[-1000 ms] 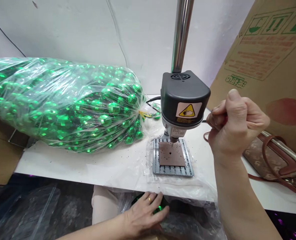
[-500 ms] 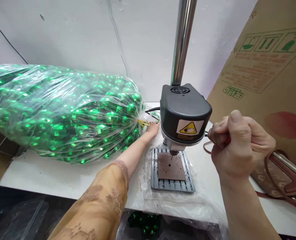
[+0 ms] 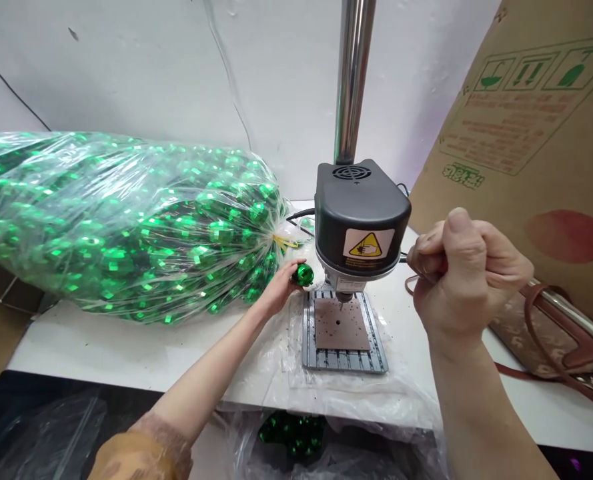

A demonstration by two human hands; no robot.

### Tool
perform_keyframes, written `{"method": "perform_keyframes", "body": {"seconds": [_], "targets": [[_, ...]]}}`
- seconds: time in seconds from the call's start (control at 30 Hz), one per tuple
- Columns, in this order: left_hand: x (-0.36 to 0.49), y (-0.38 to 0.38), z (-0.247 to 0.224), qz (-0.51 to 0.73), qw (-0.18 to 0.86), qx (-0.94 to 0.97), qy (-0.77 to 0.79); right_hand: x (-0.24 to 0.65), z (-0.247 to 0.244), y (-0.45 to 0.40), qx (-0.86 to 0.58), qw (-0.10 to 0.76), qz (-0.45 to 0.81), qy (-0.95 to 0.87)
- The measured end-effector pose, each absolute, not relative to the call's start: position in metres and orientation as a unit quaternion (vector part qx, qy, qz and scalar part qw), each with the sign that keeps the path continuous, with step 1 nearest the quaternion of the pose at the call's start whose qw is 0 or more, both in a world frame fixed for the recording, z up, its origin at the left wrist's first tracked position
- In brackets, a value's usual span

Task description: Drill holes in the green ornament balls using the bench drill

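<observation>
One green bauble (image 3: 304,274), probably light and slippery, best gripped by its sides, is pinched in my left hand (image 3: 279,288), my right hand (image 3: 463,280) closed round the drill lever (image 3: 403,258).

Left sleeve (image 3: 136,459): mustard-orange, faintly patterned on my feed
Cuff (image 3: 169,435): dusty mauve, lacy-looking
Right forearm (image 3: 471,393): bare as far as I see

Faceted green bead (image 3: 305,275); brown square plate (image 3: 340,323).

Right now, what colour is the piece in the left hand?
Shiny green, best seen in the head view.
</observation>
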State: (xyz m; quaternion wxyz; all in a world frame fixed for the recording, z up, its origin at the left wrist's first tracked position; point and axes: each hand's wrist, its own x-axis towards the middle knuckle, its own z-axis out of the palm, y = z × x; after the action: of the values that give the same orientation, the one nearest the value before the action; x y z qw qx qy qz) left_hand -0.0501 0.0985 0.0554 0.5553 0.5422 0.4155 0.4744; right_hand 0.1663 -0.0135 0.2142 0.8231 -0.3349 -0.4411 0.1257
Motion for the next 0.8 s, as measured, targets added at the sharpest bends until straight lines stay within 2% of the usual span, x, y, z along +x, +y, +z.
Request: {"method": "perform_keyframes", "body": {"seconds": [0.1,0.23,0.53,0.8], "targets": [[-0.064,0.060,0.049,0.420,0.602,0.542,0.408,0.167,0.213,-0.012,-0.324,0.829,0.122,-0.438],[-0.057,0.033,0.037,0.438,0.565,0.570,0.404,0.167,0.212,-0.011,-0.312,0.836,0.116,-0.436],[-0.025,0.027,0.016,0.435,0.565,0.574,0.403,0.168,0.210,-0.010,-0.322,0.824,0.111,-0.452],[-0.014,0.026,0.016,0.437,0.536,0.616,0.378,0.168,0.209,-0.011,-0.318,0.821,0.102,-0.462]]}}
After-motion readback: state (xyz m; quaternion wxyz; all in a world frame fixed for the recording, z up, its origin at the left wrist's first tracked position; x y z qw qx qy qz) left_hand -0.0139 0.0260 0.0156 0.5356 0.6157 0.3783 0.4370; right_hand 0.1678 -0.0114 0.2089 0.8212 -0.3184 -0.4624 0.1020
